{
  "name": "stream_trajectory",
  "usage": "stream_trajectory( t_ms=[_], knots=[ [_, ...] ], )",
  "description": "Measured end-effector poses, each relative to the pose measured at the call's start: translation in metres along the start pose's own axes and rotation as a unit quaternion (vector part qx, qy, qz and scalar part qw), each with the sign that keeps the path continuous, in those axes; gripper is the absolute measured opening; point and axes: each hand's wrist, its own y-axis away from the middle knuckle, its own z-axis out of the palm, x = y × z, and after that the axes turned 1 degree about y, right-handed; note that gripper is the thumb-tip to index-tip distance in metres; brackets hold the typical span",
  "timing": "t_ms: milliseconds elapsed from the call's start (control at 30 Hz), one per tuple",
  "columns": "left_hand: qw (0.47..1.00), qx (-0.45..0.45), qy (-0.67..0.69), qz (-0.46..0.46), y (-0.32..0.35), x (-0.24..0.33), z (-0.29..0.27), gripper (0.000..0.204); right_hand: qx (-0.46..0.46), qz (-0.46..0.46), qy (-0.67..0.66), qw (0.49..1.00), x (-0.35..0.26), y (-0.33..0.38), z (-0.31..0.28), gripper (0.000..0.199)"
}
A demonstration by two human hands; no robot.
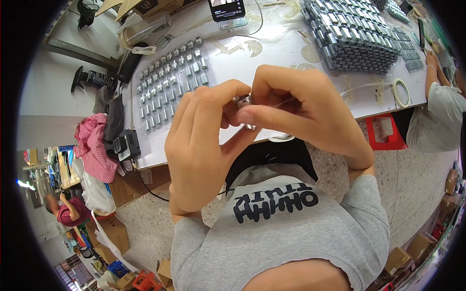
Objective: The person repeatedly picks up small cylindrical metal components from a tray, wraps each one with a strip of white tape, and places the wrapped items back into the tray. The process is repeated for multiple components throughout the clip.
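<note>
A small silver metal piece [244, 101] is held between both hands above the front of the white table. My left hand [200, 138] grips it with thumb and fingers closed from the left. From the right, my right hand [303, 99] pinches it, with the thumb laid across its front. My fingers cover much of the piece, and its exact kind cannot be made out. Beyond my left hand, rows of similar small silver metal pieces [156, 104] stand in a clear plastic tray.
Stacked trays of silver pieces [357, 36] fill the far right of the table [238, 60]. A tape roll [401, 93] lies near the right edge, above a red stool [386, 132]. A phone [227, 9] stands at the back. Another person [439, 114] sits at the right.
</note>
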Motion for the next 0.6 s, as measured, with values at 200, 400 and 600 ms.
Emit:
stream_trajectory(
  t_ms=[200,400,600],
  knots=[
    [0.979,0.009,0.189,-0.078,0.005,-0.005,0.004,0.041,-0.112,0.033,-0.223,0.968,0.011,-0.003,-0.009,0.017],
    [0.962,0.026,0.261,-0.071,0.011,-0.01,0.009,0.043,-0.118,0.059,-0.255,0.958,-0.002,-0.003,-0.009,0.017],
    [0.949,0.043,0.298,-0.093,0.015,-0.009,0.012,0.047,-0.09,0.038,-0.171,0.98,0.0,0.0,-0.005,0.016]
  ],
)
